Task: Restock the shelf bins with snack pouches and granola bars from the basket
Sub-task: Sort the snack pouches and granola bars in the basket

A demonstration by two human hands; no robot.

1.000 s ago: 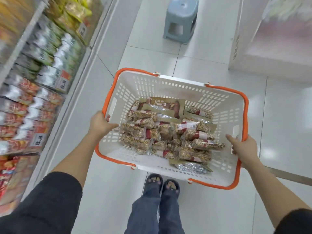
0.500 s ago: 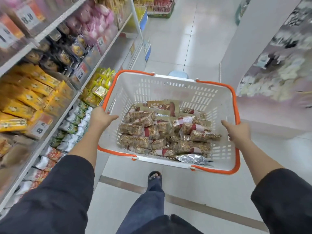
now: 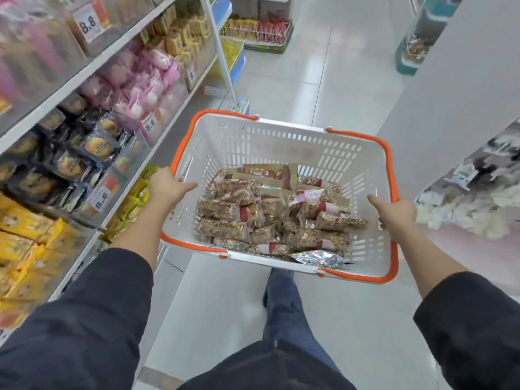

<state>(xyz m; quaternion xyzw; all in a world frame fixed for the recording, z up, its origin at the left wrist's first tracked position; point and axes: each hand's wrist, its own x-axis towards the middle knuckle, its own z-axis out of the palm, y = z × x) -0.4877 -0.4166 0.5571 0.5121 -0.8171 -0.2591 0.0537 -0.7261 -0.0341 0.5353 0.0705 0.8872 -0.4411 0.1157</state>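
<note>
I carry a white plastic basket (image 3: 281, 142) with orange handles in front of me, above the aisle floor. My left hand (image 3: 168, 187) grips its left rim, and my right hand (image 3: 395, 213) grips its right rim. Inside lie several clear-wrapped granola bars (image 3: 225, 209) with red labels, a flat brown snack pouch (image 3: 270, 173) at the back and a silver foil pouch (image 3: 318, 258) at the front. The shelf bins (image 3: 121, 161) stand to my left, holding black, pink and yellow packets behind clear fronts.
The shelving runs along my left with price tags (image 3: 101, 199) reading 8.8. A white display wall (image 3: 450, 108) with blurred white goods is on my right. Ahead, a low wire rack (image 3: 259, 32) of red and yellow packets stands across the tiled aisle. My legs show below the basket.
The view has swung up and along the aisle as I walk forward. The basket stays held by both hands, now at the height of higher shelves; the grey stool has gone out of sight.
</note>
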